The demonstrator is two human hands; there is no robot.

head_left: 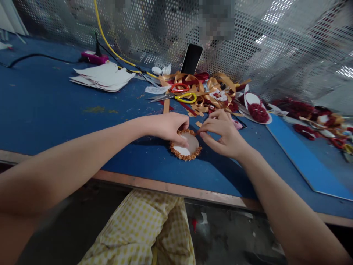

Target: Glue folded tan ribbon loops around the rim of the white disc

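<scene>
A round white disc edged with folded gold ribbon lies flat on the blue table in front of me. My left hand grips its far left side, thumb pressed on the white face and fingers curled at the rim. Just beyond the disc's right edge is my right hand, its thumb and forefinger drawn together in a pinch. Anything between those fingertips is too small to make out. Scissors with red and yellow handles rest beyond my left hand. Short pieces of gold ribbon are scattered beyond both hands.
A heap of gold and dark red ribbon lies at the back, below a leaning phone. White sheets are stacked at left, near a purple power strip. A blue board lies at right. Perforated metal backs the table.
</scene>
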